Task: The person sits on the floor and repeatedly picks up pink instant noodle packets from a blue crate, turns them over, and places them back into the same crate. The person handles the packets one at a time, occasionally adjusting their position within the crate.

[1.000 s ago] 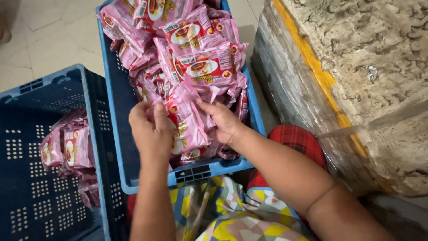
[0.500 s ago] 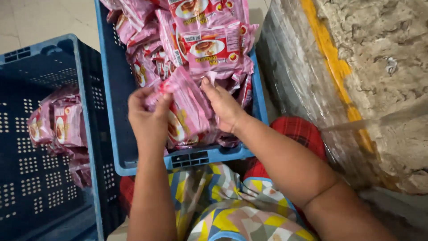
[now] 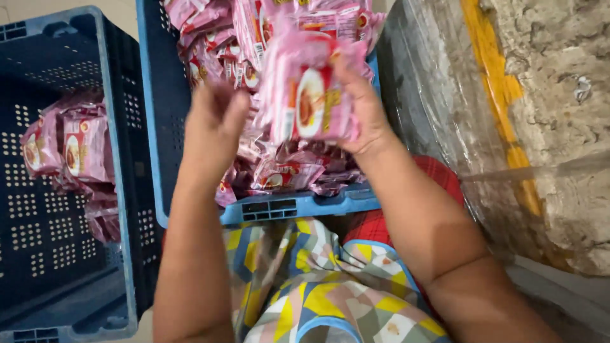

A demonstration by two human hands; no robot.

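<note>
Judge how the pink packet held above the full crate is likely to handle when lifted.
The pink packet is probably light: the right hand alone holds it up. Its glossy film looks slippery. The crinkled wrapper suggests it flexes and may crush.

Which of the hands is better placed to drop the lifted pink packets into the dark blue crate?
Probably the left hand: it touches the pink packets and is nearer the dark blue crate on the left. The right hand, gripping them, would have to cross over.
</note>
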